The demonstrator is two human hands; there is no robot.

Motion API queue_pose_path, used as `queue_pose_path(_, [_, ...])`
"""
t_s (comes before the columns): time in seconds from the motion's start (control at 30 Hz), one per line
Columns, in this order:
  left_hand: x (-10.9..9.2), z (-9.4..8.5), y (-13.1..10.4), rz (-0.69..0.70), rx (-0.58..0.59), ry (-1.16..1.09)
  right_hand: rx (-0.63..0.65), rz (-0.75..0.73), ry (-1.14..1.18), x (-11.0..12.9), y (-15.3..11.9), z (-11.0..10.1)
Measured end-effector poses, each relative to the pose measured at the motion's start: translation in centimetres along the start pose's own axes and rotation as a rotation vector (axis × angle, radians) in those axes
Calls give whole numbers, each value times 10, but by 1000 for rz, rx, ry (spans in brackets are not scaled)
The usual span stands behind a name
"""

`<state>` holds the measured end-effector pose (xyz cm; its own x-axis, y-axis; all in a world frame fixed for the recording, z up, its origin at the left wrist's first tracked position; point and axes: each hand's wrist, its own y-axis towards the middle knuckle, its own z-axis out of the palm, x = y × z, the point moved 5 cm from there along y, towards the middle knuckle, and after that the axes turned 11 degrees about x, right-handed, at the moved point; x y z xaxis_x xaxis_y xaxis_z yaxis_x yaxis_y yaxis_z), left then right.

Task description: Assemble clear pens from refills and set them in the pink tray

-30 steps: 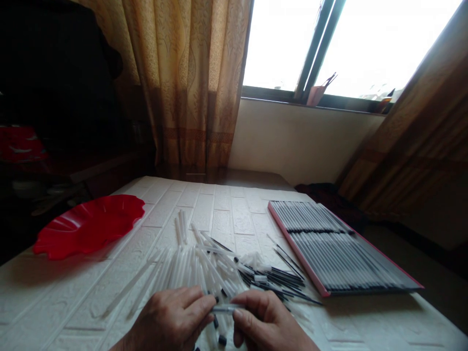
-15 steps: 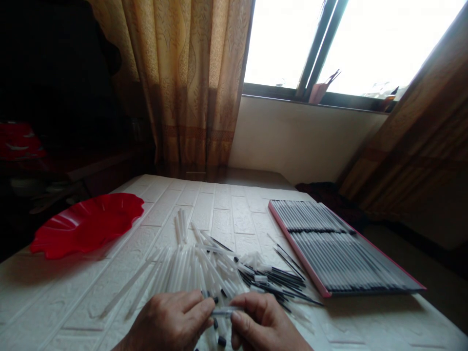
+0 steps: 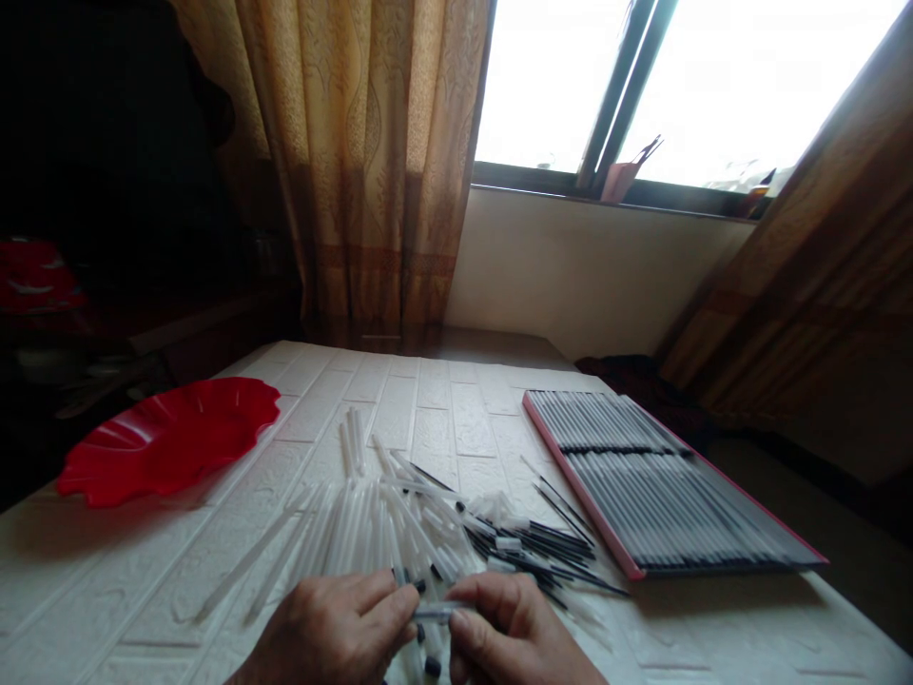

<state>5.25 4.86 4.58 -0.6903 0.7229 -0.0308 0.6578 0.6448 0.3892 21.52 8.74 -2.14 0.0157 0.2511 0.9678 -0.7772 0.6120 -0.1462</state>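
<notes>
At the bottom centre, my left hand [image 3: 335,623] pinches one end of a short clear tube [image 3: 434,613]. The thumb and fingers of my right hand [image 3: 506,623] close on its other end. Just beyond my hands lies a loose heap of translucent white tubes [image 3: 357,523]. Thin black refills [image 3: 553,544] are scattered beyond my right hand, with small clear pieces [image 3: 492,504] among them. A small black cap [image 3: 432,666] rests on the table between my hands.
A red scalloped dish [image 3: 178,442] is on the left of the white brick-patterned table [image 3: 471,414]. On the right, a pink-edged tray [image 3: 585,495] holds rows of pens. Behind are curtains, a window and a dark cabinet [image 3: 499,348].
</notes>
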Motion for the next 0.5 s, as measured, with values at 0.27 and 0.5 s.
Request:
queue_pose_path(0.27, [-1, 1, 0, -5, -37, 19, -2, -12, -14, 1, 0, 1])
queue_pose_path(0.5, [-3, -4, 0, -5, 100, 15, -11, -8, -15, 1, 1, 4])
